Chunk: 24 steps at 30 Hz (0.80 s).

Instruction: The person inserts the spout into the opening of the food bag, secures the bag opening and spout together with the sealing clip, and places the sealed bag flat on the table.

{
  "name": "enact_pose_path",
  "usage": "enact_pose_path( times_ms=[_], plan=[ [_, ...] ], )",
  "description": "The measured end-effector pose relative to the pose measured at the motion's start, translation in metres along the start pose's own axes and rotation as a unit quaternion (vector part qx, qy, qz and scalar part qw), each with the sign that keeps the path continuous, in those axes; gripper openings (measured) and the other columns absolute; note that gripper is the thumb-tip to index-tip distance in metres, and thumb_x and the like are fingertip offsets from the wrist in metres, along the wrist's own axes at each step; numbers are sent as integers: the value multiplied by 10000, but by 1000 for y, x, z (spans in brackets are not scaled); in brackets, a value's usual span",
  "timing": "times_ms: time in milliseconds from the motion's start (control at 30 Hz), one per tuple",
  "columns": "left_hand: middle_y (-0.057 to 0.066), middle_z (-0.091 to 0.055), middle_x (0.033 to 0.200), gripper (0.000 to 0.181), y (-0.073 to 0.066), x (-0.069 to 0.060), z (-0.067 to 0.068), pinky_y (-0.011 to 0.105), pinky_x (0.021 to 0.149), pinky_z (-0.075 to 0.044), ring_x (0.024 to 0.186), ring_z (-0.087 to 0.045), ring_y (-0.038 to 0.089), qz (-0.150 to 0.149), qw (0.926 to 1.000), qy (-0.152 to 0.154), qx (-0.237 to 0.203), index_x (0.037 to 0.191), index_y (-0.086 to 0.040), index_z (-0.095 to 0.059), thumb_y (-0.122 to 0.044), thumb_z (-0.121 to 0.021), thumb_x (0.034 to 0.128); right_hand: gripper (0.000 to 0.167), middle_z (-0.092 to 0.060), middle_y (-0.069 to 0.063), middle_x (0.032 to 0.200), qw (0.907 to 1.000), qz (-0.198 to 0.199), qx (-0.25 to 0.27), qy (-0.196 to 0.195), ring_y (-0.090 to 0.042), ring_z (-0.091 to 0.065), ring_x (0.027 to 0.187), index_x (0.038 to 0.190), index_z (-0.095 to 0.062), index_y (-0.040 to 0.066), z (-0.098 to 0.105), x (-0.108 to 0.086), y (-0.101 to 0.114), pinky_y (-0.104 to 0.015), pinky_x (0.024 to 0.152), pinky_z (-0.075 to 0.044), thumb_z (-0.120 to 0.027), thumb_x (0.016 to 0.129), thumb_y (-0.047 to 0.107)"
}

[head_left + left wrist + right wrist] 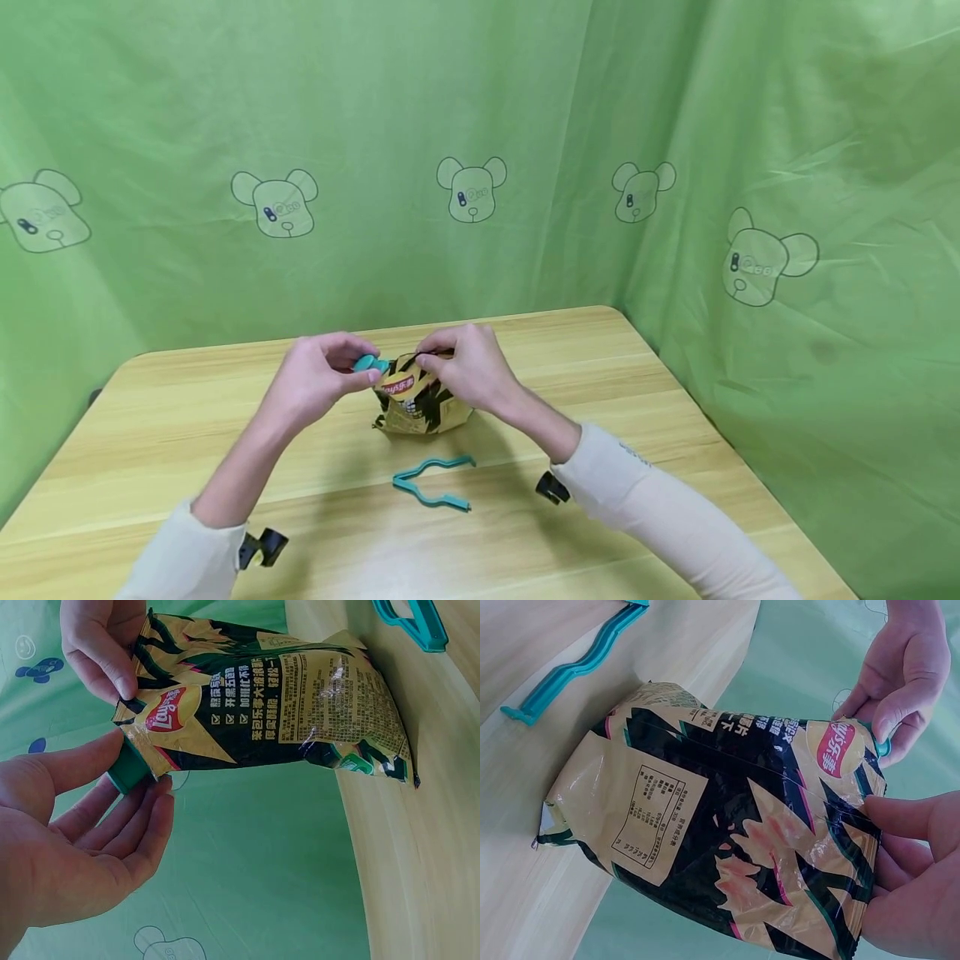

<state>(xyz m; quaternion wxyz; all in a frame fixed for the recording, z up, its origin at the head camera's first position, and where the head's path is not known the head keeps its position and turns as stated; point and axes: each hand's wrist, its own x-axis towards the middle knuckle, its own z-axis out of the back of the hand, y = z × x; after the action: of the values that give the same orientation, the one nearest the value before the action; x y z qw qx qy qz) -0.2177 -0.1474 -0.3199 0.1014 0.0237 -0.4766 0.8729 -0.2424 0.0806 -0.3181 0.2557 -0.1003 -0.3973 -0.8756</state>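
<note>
A gold and black chip bag (420,408) stands on the table with its top edge raised between both hands. My left hand (307,383) pinches a small teal clip (130,769) between thumb and fingers, at one corner of the bag's top edge. That corner touches the clip; how far the clip covers it cannot be told. Farther along the same edge, my right hand (476,367) pinches the bag's top with thumb and fingers. Nearer to me lies a long teal bag clip (433,502), spread in a V with wavy arms.
The wooden table (600,367) has rounded far corners. Green curtains (375,100) with bear-head outlines hang behind it and along the right side. Black camera mounts (262,548) sit at both wrists.
</note>
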Motion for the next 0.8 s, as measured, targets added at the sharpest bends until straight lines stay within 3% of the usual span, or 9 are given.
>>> enact_pose_path(
  times_ms=[800],
  plan=[
    [72, -774, 1045, 274, 1, -2, 0, 341, 823, -607, 932, -740, 182, -155, 9998, 126, 31, 1129, -105, -758, -170, -816, 869, 91, -792, -24, 970, 9999, -96, 3, 55, -113, -734, 844, 973, -817, 118, 1, -2, 2, -258, 729, -587, -749, 913, 131]
  ],
)
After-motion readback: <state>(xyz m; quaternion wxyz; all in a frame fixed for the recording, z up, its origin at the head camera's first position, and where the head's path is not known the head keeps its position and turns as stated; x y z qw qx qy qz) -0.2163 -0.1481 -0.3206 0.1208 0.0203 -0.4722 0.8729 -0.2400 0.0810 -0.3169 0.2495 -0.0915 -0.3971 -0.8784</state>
